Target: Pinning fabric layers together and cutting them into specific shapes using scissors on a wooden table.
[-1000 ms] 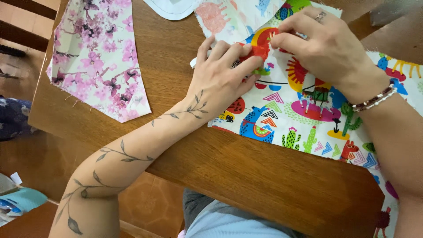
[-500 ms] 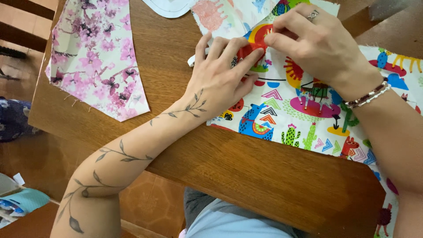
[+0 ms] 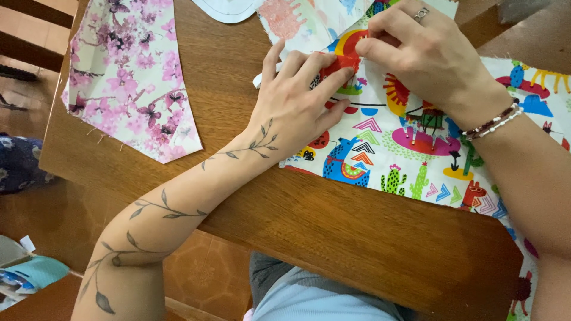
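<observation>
A colourful fabric piece printed with llamas, cacti and rainbows lies on the wooden table. My left hand rests flat on it, fingers pressing the cloth near a red patch. My right hand, with a ring and beaded bracelets, pinches the fabric at the same spot; its fingertips meet the left fingers. Whether something small sits between the fingers is hidden.
A pink floral fabric piece lies to the left on the table. A pale cut piece sits at the top edge. The table's near edge runs diagonally below my arms; a tiled floor and blue items lie lower left.
Both hands have shifted slightly up and right in view, still pinching the same spot on the printed fabric. The fabric has barely moved.
</observation>
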